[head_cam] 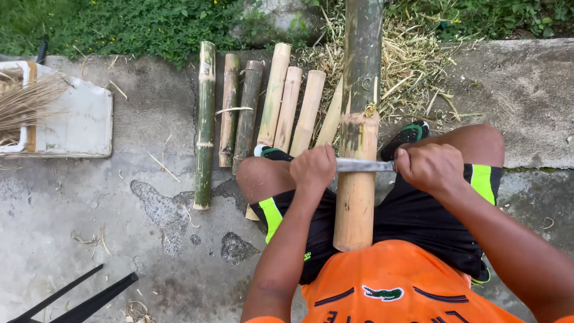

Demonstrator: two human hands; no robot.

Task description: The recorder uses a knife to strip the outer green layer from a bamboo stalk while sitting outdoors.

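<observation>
A thick bamboo pole runs from my lap outward, pale and scraped near me, green farther away. A metal blade lies across the pole. My left hand is closed on the blade's left end and my right hand is closed on its right end. The pole sits between my knees. I wear black shorts with bright green stripes and an orange shirt.
Several cut bamboo pieces, green and tan, lie side by side on the concrete to my left. A white tray with thin sticks sits at far left. Dry shavings pile beyond the pole. Black bars cross the lower left corner. Grass borders the top.
</observation>
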